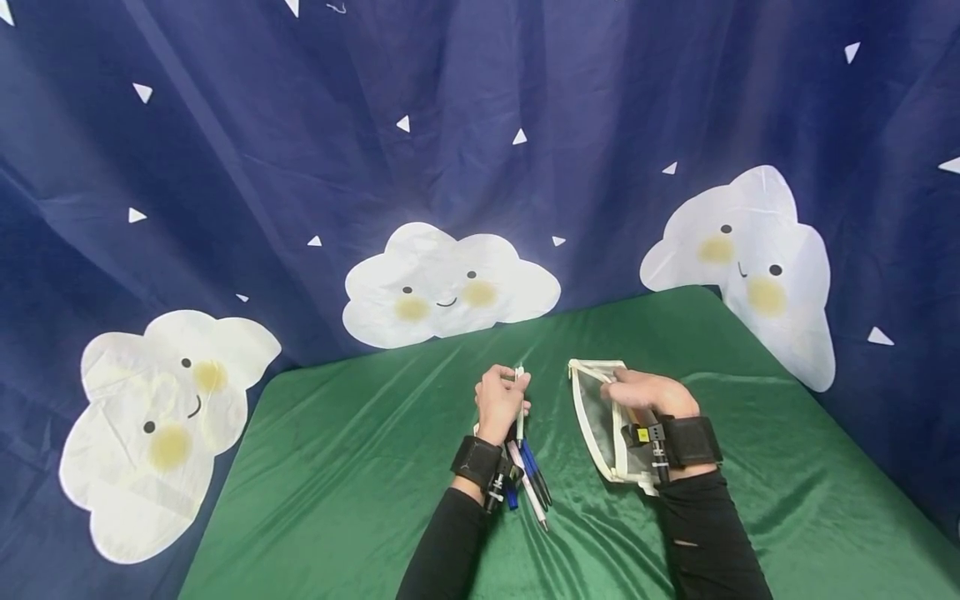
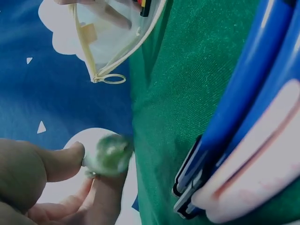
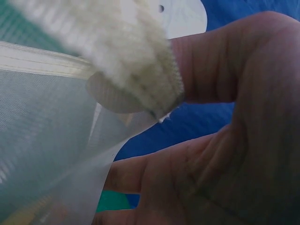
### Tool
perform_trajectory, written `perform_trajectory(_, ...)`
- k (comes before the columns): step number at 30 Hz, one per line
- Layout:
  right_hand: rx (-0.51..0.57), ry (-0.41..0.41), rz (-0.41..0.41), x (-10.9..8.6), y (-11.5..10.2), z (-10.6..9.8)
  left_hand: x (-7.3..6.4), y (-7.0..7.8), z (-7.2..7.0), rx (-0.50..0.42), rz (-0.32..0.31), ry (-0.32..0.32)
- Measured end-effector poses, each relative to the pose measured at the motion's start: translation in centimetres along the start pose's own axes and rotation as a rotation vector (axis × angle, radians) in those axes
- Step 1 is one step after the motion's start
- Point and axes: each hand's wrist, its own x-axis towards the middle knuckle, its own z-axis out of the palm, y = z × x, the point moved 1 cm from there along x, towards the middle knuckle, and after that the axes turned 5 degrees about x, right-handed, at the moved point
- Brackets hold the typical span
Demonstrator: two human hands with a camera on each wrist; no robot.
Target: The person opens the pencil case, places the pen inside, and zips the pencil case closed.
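Note:
My left hand (image 1: 500, 404) pinches a slim white pen (image 1: 521, 427) between thumb and fingers, holding it roughly upright over the cloth. The pen's near end is a blurred pale-green round (image 2: 111, 153) in the left wrist view. Below that wrist lie blue pens (image 1: 533, 468) and a white-and-pink pen (image 1: 529, 490), partly hidden by the wrist gear. My right hand (image 1: 651, 393) grips the edge of a see-through mesh zip pouch (image 1: 594, 408), its thumb inside the unzipped mouth. Something red and black (image 2: 145, 6) shows in the pouch.
A green cloth (image 1: 360, 467) covers the table, wrinkled near the pens. Behind it hangs a dark blue curtain (image 1: 465, 125) with white clouds and triangles. The pouch's zipper pull ring (image 2: 112, 78) dangles at its corner.

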Motion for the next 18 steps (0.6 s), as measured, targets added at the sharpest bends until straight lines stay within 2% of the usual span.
perform_trajectory(2,-0.012,-0.002,-0.003,0.1,-0.1,0.0,0.0,0.0,-0.1,-0.021,0.020,0.025)
perform_trajectory(7,-0.012,-0.016,-0.008,0.0,-0.2,0.0,0.0,0.5,-0.5,0.061,0.069,0.120)
perform_trajectory(13,0.000,-0.014,-0.014,-0.1,-0.1,0.0,0.2,1.1,-0.6,-0.066,0.106,0.139)
perform_trajectory(18,0.008,-0.008,-0.015,-0.1,-0.1,-0.1,0.4,1.7,-0.5,-0.069,0.107,0.185)
